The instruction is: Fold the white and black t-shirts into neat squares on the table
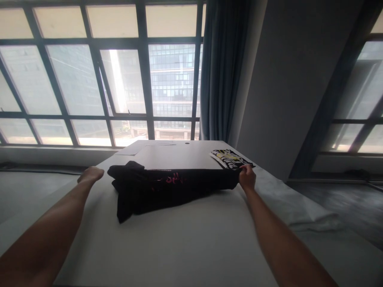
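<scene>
A black piece of clothing [179, 185] with a pink print lies folded into a long strip across the white table [167, 247]. Its left end is bunched up, and one corner points down toward me. My right hand [247, 178] pinches the cloth's right end at the top corner. Off to the left, my left hand [91, 174] is at the table's left side, a short gap away from the bunched end. Its fingers are curled closed, and nothing shows in them.
Beyond my right hand lies a folded black, white and yellow patterned item [231, 158]. Pale sheets [128, 151] rest at the table's far left. White cloth [299, 203] lies rumpled along the right side. Windows, a blue curtain [220, 71] and a pillar stand behind.
</scene>
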The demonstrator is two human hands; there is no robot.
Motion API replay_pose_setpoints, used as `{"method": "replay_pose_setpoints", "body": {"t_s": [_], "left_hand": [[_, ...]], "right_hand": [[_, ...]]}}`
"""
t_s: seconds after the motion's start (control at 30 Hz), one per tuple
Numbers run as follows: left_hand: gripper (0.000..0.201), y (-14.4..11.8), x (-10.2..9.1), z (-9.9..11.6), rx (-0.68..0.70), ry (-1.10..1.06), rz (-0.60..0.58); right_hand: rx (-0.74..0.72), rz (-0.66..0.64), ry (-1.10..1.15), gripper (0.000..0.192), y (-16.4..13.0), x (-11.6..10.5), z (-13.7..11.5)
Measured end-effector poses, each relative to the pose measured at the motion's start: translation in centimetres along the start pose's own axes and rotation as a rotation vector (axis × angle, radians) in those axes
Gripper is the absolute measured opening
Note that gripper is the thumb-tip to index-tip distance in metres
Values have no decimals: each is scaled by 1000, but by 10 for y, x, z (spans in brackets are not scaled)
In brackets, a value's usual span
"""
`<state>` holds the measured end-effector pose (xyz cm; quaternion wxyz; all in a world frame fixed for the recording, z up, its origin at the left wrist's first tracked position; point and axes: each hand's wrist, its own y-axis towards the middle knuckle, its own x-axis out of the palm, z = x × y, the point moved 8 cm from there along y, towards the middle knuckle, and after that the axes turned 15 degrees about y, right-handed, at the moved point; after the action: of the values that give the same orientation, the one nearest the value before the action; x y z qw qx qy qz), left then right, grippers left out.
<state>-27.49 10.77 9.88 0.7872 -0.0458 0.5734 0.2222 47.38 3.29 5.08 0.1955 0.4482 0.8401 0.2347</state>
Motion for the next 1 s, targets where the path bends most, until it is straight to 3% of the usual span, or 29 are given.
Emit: {"method": "replay_pose_setpoints", "body": {"t_s": [0.1, 0.27, 0.33, 0.4, 0.47, 0.57, 0.63, 0.7, 0.8, 0.87, 0.9, 1.0], "left_hand": [[15, -11, -13, 19, -39, 125, 113], [29, -42, 3, 121, 272, 135, 128], [33, -62, 16, 166, 412, 105, 112], [38, -85, 33, 203, 502, -7, 7], [49, -107, 49, 232, 540, -104, -136], [65, -140, 82, 260, 416, -357, -548], [77, -159, 99, 271, 314, -459, -732], [79, -171, 109, 280, 297, -418, -779], [50, -182, 120, 290, 423, -220, -749], [26, -186, 123, 296, 508, -177, -700], [20, -187, 122, 299, 535, -200, -667], [11, -196, 103, 312, 637, -457, -585]], "right_hand": [[43, -354, -154, 40, -13, 33, 3], [76, -680, -284, 57, -43, 75, -2], [113, -762, -251, 47, -55, 87, -10], [211, -826, -89, 29, -68, 96, -23], [327, -886, 189, 23, -84, 103, -46], [475, -1120, 569, 32, -122, 112, -94], [492, -1356, 639, 36, -153, 113, -126], [469, -1574, 638, 36, -180, 111, -151], [461, -1782, 663, 38, -204, 109, -166], [492, -1799, 712, 43, -204, 111, -163], [500, -1741, 738, 46, -198, 115, -158], [379, -1309, 745, 43, -157, 125, -137]]}}
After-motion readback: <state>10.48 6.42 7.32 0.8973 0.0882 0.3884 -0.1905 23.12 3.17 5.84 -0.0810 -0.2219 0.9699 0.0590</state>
